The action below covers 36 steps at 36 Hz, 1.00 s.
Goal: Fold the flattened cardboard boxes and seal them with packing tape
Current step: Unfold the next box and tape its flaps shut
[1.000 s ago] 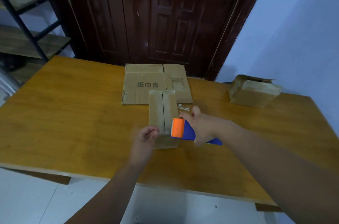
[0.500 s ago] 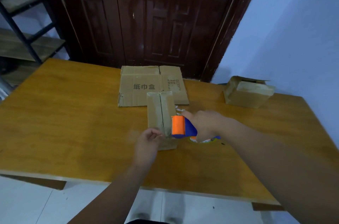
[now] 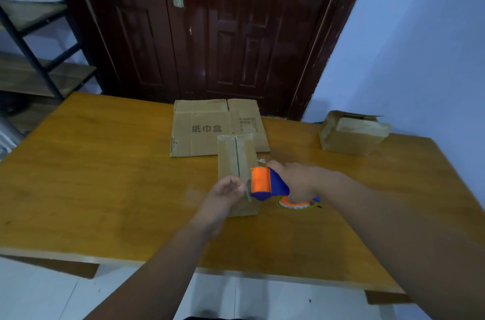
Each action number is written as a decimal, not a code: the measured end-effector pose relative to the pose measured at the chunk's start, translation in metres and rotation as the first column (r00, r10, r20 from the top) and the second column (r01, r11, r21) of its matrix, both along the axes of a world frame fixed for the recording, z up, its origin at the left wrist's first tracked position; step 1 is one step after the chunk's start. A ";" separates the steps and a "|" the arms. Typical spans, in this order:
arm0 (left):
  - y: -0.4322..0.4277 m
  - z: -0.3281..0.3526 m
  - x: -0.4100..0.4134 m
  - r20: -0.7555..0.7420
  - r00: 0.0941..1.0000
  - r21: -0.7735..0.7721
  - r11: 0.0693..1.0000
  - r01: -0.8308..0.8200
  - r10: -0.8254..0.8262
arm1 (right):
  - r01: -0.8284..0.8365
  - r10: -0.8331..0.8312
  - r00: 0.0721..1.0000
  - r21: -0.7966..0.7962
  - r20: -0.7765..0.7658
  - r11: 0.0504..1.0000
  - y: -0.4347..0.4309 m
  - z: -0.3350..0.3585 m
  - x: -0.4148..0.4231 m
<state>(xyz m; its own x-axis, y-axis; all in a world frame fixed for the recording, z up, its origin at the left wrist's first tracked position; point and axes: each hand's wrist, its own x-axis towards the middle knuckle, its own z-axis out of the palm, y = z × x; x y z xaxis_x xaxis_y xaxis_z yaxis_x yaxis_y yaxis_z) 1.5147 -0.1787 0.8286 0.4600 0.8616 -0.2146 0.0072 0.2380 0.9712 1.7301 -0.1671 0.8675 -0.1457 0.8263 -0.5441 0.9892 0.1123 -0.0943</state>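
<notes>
At the centre of the wooden table stood the folded box, flaps closed; the right hand gripped the tape dispenser at its near end, the left hand pinched the tape end. Flattened cardboard lay at 12 o'clock, another box at 2 o'clock, a dark door beyond

- The wooden counter stands before me.
- A flattened cardboard box lies at its far middle.
- A narrow folded box stands just nearer me.
- A second folded box sits far right.
</notes>
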 end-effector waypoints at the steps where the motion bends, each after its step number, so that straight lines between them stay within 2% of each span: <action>1: 0.000 -0.001 0.003 0.022 0.997 -0.030 0.997 -0.071 0.072 | 0.009 -0.009 1.000 0.004 -0.008 1.000 -0.001 0.001 0.002; 4: -0.005 -0.013 0.007 0.043 0.952 -0.153 0.943 -0.295 0.304 | 0.036 -0.036 0.999 0.027 -0.016 0.999 -0.003 0.003 0.010; 7: -0.013 -0.029 0.005 0.035 0.927 -0.218 0.908 -0.358 0.374 | 0.049 -0.049 0.999 0.052 -0.016 0.997 -0.004 0.005 0.016; 17: -0.010 -0.050 0.004 0.073 0.877 -0.242 0.861 -0.447 0.476 | -0.006 0.005 1.000 0.107 0.006 0.994 -0.001 0.002 0.015; 26: 0.000 -0.056 0.003 -0.044 0.859 -0.237 0.830 -0.504 0.509 | -0.079 0.074 0.997 0.214 0.033 0.974 0.000 -0.006 0.006; 30: 0.003 -0.055 0.008 -0.118 0.874 -0.179 0.856 -0.486 0.471 | -0.061 0.083 0.995 0.300 -0.062 0.952 0.002 -0.007 0.000; 32: 0.003 -0.055 0.010 -0.091 0.885 -0.197 0.863 -0.465 0.456 | -0.018 0.062 0.990 0.318 -0.129 0.948 0.003 -0.005 -0.002; 36: 0.000 -0.054 0.009 -0.024 0.875 -0.229 0.850 -0.475 0.483 | 0.013 0.057 0.984 0.386 -0.169 0.923 0.007 -0.002 -0.005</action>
<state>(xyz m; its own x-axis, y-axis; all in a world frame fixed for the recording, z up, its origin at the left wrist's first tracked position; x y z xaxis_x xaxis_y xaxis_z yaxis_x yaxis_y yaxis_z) 1.5241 -0.1784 0.7748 0.0130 0.9088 -0.4171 -0.1947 0.4115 0.8904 1.7251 -0.1599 0.8659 -0.2298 0.9616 -0.1503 0.9579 0.1961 -0.2098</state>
